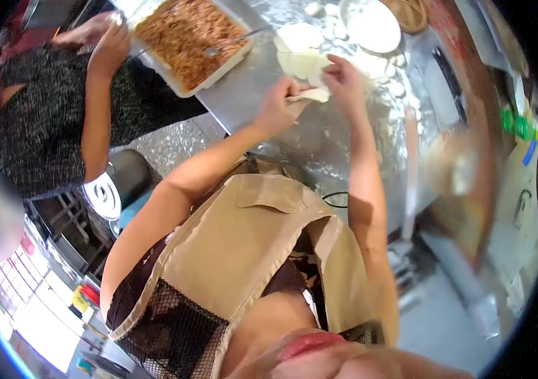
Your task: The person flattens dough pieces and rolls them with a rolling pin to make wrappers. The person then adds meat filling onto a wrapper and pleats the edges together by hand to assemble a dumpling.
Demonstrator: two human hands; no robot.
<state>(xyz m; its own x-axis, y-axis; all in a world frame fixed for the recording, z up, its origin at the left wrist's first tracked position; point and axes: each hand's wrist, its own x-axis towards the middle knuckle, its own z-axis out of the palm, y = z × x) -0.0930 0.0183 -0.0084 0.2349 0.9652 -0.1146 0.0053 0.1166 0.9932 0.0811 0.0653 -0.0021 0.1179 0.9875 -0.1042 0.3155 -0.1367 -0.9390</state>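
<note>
Pale dough (313, 95) is pinched in the left hand (276, 106) above the table (234, 107) toward its near edge, the right hand (345, 82), whose grip I cannot tell, beside flat wrappers (294, 64), a food tray (220, 76) at the left edge, a white bowl (371, 26) farther off.

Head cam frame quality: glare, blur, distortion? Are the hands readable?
Head view: wide-lens bowing, black corners; head view, lower left: window blown out; head view, top: white round dish nearly washed out; head view, right: pale stick and its surroundings look smeared; head view, upper middle: left hand and right hand readable, fine finger detail soft.
</note>
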